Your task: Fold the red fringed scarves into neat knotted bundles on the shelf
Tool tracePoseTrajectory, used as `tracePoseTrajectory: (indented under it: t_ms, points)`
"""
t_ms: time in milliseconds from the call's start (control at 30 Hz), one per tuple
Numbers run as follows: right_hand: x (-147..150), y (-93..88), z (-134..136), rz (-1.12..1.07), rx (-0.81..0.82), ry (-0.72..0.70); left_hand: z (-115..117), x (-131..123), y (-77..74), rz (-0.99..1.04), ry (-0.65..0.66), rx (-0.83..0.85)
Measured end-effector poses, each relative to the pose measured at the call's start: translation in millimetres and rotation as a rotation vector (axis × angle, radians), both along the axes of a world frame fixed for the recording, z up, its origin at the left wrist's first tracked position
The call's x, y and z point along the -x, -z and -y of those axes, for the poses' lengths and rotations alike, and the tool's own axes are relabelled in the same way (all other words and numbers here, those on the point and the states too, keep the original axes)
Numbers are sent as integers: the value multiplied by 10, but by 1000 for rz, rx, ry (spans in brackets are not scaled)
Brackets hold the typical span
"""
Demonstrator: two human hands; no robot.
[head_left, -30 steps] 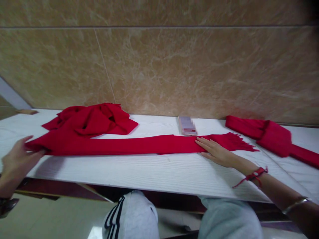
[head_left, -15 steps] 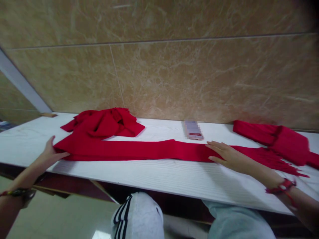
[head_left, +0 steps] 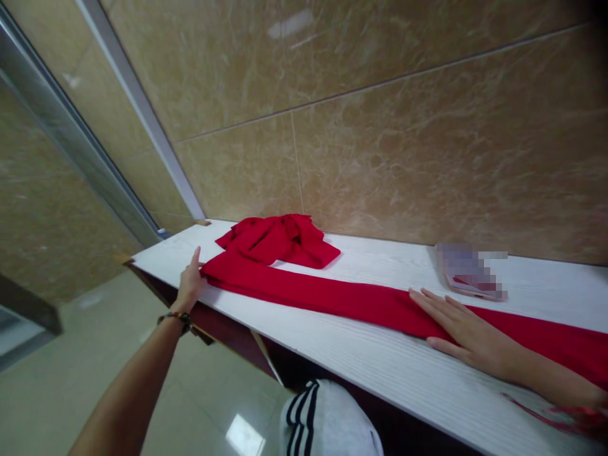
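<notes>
Scarf (head_left: 332, 297): we are finding it stretched between both hands, running on past the right.
Left hand (head_left: 190, 284): touching the scarf's end; whether gripping, we cannot tell.
Right hand (head_left: 468, 330): lying open, flat on the scarf.
Bunched red cloth (head_left: 285, 240): lying beyond the left hand.

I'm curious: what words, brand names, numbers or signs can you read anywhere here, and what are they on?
There is no readable text.
Phone-like item: pixelated, so anything on it cannot be read.
Long red cloth and bunched red cloth: no lettering shows.
Pale trouser leg: dark stripes, no letters visible.
Tiled wall: veining and joint lines, no signs.
</notes>
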State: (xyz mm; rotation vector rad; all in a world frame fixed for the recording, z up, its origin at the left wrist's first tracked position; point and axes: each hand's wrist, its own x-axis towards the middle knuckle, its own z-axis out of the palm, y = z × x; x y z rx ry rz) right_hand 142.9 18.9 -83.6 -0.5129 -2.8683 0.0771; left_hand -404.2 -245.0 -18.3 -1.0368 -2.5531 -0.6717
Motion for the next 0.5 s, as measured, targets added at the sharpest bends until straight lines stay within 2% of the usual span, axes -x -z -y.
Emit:
tracePoseTrajectory:
  t_ms: [100,233,400,500]
  points:
    - [19,-13,13,15,-20,-4,38,119,40,7,-23,24]
    - [47,-23,28,9,-42,-10,16,187,81,138,15,98]
    - [55,0,24,-2,-44,-9,152,189,-26,305,112,139]
    - [64,-27,41,19,-41,1,179,157,-57,325,118,130]
